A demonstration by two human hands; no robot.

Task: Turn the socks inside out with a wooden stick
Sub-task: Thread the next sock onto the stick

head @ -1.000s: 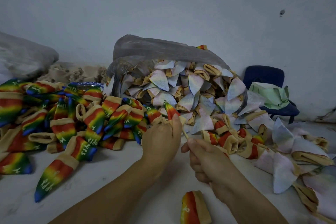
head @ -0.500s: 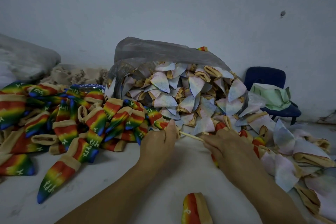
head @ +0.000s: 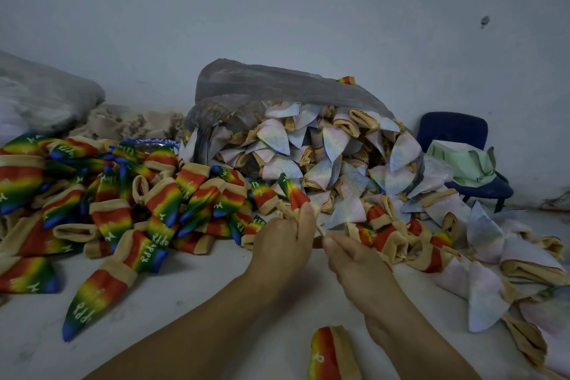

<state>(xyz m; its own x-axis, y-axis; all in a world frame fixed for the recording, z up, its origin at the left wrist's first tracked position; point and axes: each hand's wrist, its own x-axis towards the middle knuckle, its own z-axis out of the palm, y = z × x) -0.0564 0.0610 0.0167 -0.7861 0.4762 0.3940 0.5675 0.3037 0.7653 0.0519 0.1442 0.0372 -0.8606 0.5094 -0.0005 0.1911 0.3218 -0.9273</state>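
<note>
My left hand (head: 282, 248) grips the tan cuff of a rainbow sock (head: 291, 191), whose pointed toe sticks up above my fingers. A thin wooden stick (head: 320, 231) shows as a short pale piece between my hands. My right hand (head: 354, 259) pinches the stick's near end, close to the left hand. To the left lies a pile of rainbow socks (head: 123, 194). Behind and to the right sits a heap of pale inside-out socks (head: 324, 157).
A grey plastic bag (head: 271, 80) covers the back of the pale heap. One rainbow sock (head: 330, 355) lies near the front edge between my arms. A blue chair (head: 456, 133) with green cloth stands at the right by the wall. Another grey bag (head: 40, 95) is far left.
My right hand has come back toward the left hand, shortening the visible stick. The sock's rainbow toe now stands up out of my left hand, where before it lay bunched low.
</note>
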